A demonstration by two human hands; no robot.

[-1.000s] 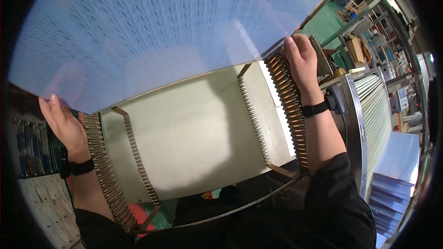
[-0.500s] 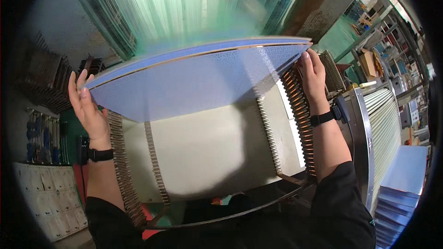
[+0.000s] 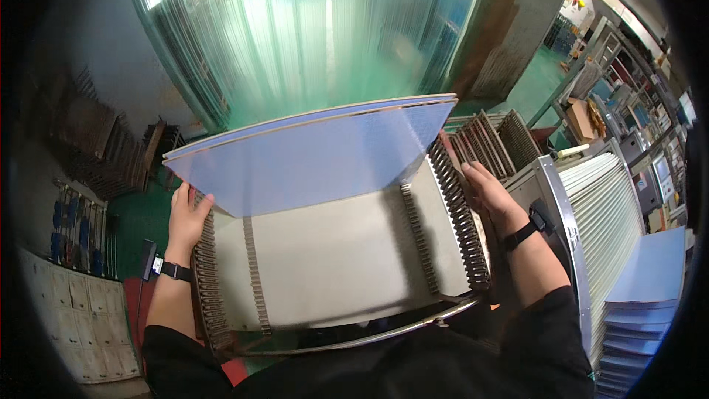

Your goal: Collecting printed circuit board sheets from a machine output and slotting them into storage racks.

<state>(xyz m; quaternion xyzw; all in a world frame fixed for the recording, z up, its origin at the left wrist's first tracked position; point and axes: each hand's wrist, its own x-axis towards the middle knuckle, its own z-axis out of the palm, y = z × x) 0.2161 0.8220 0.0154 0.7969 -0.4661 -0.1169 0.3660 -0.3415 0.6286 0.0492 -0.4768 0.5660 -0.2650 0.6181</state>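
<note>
Two thin blue panels (image 3: 325,151) stand close together at the far end of a metal rack (image 3: 473,251) with toothed, slotted sides. Their upper edges are pale and slant up to the right. My left hand (image 3: 188,220) is at the rack's left side, just below the panels' left corner, fingers up and thumb apart. Beside the rack's right side is my right hand (image 3: 491,196), its fingers stretched up and forward. Neither hand is on the panels. Whether the fingers press on the rack's outer sides is hard to see.
A slatted stand of pale panels (image 3: 605,199) stands close on my right, with a stack of blue panels (image 3: 646,273) beyond. Empty racks (image 3: 495,140) are behind it. A clear strip curtain (image 3: 310,37) hangs ahead. White lockers (image 3: 77,318) are at the lower left.
Both hands have let go of the blue panels' side edges and come down to the rack's sides. The panels sit lower in the rack now, and the view has shifted.
</note>
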